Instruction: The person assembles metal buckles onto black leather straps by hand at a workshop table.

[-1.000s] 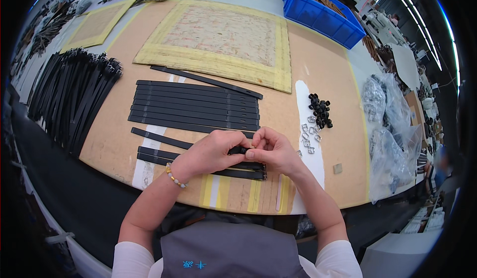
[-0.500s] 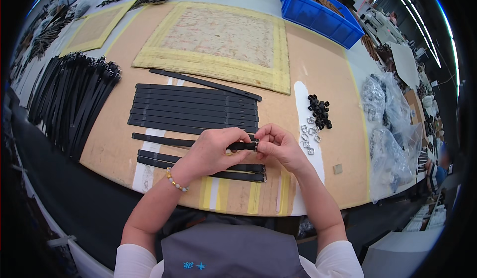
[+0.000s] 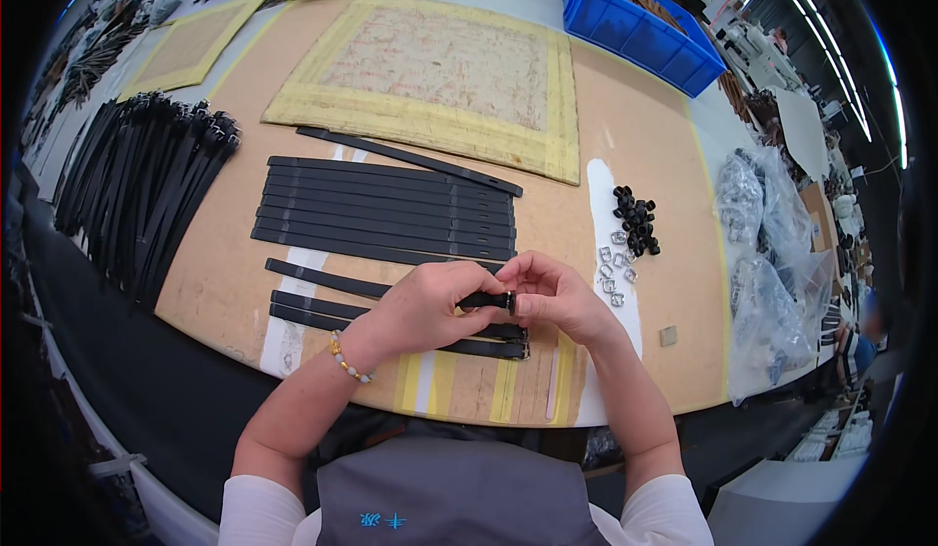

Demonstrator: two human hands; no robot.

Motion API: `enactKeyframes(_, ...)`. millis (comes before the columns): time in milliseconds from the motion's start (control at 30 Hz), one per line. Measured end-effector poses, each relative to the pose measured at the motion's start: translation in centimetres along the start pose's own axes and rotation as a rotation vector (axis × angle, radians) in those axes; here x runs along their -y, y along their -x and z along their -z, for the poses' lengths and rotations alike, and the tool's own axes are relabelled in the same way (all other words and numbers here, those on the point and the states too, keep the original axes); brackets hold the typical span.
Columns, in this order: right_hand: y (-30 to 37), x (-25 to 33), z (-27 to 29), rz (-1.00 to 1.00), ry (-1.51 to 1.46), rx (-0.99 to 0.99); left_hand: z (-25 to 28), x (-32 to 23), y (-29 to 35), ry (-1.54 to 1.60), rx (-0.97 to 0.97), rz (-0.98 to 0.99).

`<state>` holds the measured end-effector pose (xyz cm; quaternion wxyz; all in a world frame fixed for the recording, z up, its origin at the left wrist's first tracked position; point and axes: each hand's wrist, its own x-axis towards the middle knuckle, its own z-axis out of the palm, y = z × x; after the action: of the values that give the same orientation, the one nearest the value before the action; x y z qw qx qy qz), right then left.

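Note:
A black strap point(image 3: 322, 274) runs from the left into my left hand point(image 3: 430, 302), whose fingers are closed around it near its right end. At that end a small metal buckle point(image 3: 510, 302) shows between my hands. My right hand point(image 3: 567, 302) pinches the strap end by the buckle, its fingertips partly hiding it. Just below my hands lie two black straps point(image 3: 479, 348), at least one with a metal buckle at its right end. Above them is a row of flat black straps point(image 3: 381, 204), with one slanted strap point(image 3: 410, 160) along the top.
Right of my hands lie loose silver buckles point(image 3: 616, 273) and a pile of black loops point(image 3: 637, 219). A bundle of buckled straps point(image 3: 142, 194) lies at left. A yellow-edged board point(image 3: 430, 67), a blue crate point(image 3: 640, 28), plastic bags point(image 3: 762, 273) and a small square block point(image 3: 668, 335) are around.
The strap's end has turned between my fingers, and more of the buckle shows now. Both hands stay together at nearly the same place, and the view has shifted slightly.

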<state>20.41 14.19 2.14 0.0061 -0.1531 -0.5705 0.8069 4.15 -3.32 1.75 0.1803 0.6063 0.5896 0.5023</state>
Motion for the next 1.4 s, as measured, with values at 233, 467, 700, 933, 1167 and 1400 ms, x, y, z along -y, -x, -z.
enactKeyframes(233,0.3,0.2,-1.4,-0.169,0.291,-0.057,-0.7,0.1,0.0,-0.038,0.053,-0.012)
enactKeyframes(467,0.5,0.0,-0.5,-0.201,0.266,-0.099,0.1,-0.4,-0.1,-0.033,0.104,0.14)
enactKeyframes(700,0.5,-0.1,-0.5,-0.19,0.254,-0.069,-0.1,-0.2,0.0,-0.027,0.063,0.124)
enactKeyframes(933,0.4,-0.1,-0.4,-0.195,0.246,-0.062,-0.3,0.1,-0.1,-0.024,0.057,0.118)
enactKeyframes(1167,0.3,-0.4,-0.6,-0.183,0.224,-0.063,-0.1,0.0,0.0,-0.028,0.1,0.154)
enactKeyframes(1400,0.1,-1.6,-0.7,-0.082,0.218,-0.085,-0.3,0.0,0.0,-0.051,0.075,0.082)
